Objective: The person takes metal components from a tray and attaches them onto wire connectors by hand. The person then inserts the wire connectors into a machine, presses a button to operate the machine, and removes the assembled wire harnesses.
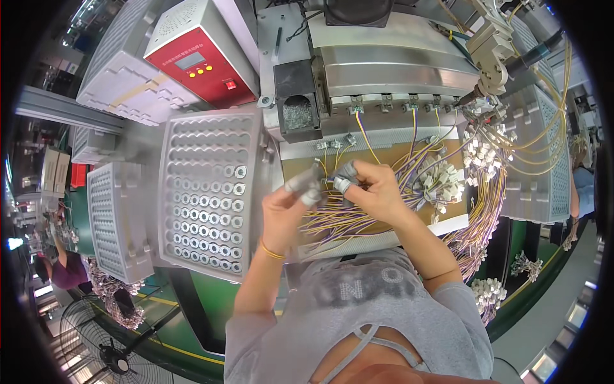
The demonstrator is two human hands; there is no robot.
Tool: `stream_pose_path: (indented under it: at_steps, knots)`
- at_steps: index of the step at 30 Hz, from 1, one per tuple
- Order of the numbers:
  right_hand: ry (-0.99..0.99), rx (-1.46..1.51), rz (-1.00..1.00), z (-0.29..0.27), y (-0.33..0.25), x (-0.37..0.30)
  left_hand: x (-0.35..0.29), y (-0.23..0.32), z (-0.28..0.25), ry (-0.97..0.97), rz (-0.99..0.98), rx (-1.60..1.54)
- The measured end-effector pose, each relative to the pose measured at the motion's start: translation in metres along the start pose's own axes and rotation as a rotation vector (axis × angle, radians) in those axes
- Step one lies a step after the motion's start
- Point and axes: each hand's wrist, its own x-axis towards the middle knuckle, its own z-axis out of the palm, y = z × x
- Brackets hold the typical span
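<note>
My left hand (284,208), with pale covers on its fingertips, is beside a bundle of yellow and purple wires (339,221). Motion smears its fingers, so I cannot tell whether they grip anything. Close by on the right, my right hand (380,192) is closed in a pinch, grey and white covers on its fingers. Whatever it pinches is too small to make out. White connectors (441,182) cluster at the wires' ends, right of that hand. Beyond both hands, small metal-and-green parts (329,146) with short wires lie near the brown board (297,168).
A grey tray (167,185) with rows of round metal parts stands left. Behind it is a red-fronted control box (211,64). A metal machine (396,67) holds several wired parts along its front edge. A black bin (295,80) and pliers (457,41) are at the back.
</note>
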Motion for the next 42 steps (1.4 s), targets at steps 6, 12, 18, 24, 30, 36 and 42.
stream_pose_path:
  at_steps: [6, 12, 18, 24, 30, 36, 42]
  knots:
    - [0.029, 0.127, 0.013, 0.0, -0.006, -0.003, -0.001, 0.003, 0.015, -0.088, 0.065, -0.019]
    - [0.01, 0.037, -0.015, -0.008, -0.005, -0.005, -0.004, 0.006, 0.02, -0.161, 0.116, -0.018]
    - [-0.018, -0.155, -0.154, -0.016, -0.014, -0.006, -0.001, 0.005, 0.027, -0.153, 0.211, 0.064]
    - [-0.041, -0.021, 0.02, 0.001, -0.013, -0.005, 0.005, -0.001, 0.021, 0.023, 0.029, -0.046]
    - [-0.165, 0.159, 0.226, -0.014, -0.01, 0.002, 0.015, 0.009, 0.031, -0.175, -0.121, -0.308]
    - [0.185, 0.08, 0.072, -0.031, -0.009, 0.012, 0.031, -0.038, 0.027, -0.249, 0.028, -0.035]
    - [0.327, 0.163, 0.166, -0.046, 0.007, 0.016, 0.032, -0.057, 0.038, -0.435, 0.486, 0.987]
